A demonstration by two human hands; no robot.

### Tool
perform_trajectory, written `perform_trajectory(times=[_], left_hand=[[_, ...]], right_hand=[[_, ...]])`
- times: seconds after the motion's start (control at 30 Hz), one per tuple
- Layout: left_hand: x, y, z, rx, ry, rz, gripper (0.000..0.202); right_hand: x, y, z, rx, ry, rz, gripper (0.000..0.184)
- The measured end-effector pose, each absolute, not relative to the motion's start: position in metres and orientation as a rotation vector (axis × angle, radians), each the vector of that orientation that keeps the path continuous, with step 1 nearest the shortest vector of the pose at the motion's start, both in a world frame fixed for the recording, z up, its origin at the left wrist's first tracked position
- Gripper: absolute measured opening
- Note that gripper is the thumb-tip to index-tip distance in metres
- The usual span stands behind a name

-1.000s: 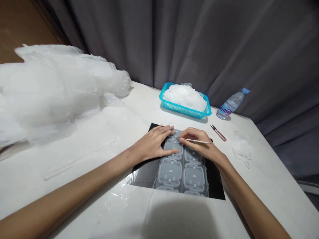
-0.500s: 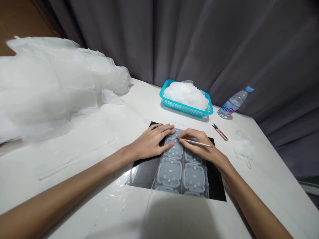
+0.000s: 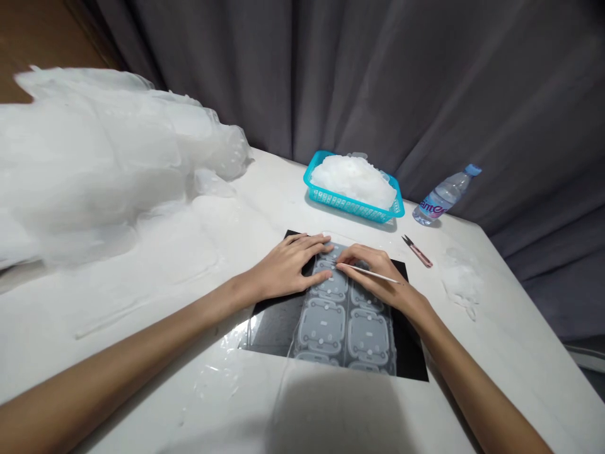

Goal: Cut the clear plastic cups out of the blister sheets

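Note:
A translucent plastic sheet of die-cut shapes [image 3: 345, 328] lies on a black mat [image 3: 274, 325] in the middle of the white table. My left hand [image 3: 288, 266] rests flat on the sheet's upper left part, fingers stretched out. My right hand [image 3: 378, 274] pinches a thin white stick-like tool [image 3: 373, 272], its tip against the sheet near my left fingertips.
A turquoise basket [image 3: 352, 205] heaped with white plastic pieces stands behind the mat. A water bottle [image 3: 442, 197] lies at the back right, small pink snips [image 3: 416, 250] and a few clear scraps [image 3: 458, 277] beside it. A big pile of clear plastic [image 3: 104, 170] fills the left.
Both hands stay on the sheet; the right hand and tool have shifted slightly. The view has moved a little.

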State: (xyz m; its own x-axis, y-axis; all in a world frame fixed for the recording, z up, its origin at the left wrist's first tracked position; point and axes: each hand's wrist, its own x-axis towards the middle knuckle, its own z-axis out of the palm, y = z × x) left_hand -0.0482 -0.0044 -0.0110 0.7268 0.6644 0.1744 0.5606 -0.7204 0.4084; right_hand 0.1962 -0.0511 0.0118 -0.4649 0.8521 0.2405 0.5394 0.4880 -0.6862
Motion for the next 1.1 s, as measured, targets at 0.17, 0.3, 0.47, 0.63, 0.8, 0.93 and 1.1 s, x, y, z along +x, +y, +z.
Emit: perform_trajectory(times=[0.17,0.3,0.47,0.63,0.8,0.93,1.1], left_hand=[[-0.048,-0.004,-0.012,2.603,0.949,0.447,0.063],[-0.049,-0.003,-0.013,2.619,0.94,0.432,0.064],[-0.05,-0.002,-0.014,2.625,0.942,0.44,0.065],[-0.051,-0.002,-0.013,2.619,0.933,0.437,0.064],[-0.051,-0.006,-0.011,2.596,0.951,0.471,0.067],[-0.049,-0.008,-0.01,2.515,0.986,0.436,0.083],[-0.05,-0.005,-0.012,2.446,0.984,0.273,0.097]], right_hand=[[0.194,-0.05,0.008,-1.109,-2.25,0.625,0.009],[0.195,-0.051,0.01,-1.093,-2.353,0.508,0.011],[0.196,-0.055,0.012,-1.122,-2.409,0.434,0.012],[0.188,-0.057,0.011,-1.17,-2.408,0.35,0.012],[0.184,-0.061,-0.005,-1.246,-2.46,0.172,0.027],[0.187,-0.054,-0.011,-1.199,-2.41,0.152,0.025],[0.21,-0.015,0.012,-1.326,-1.954,0.039,0.029]])
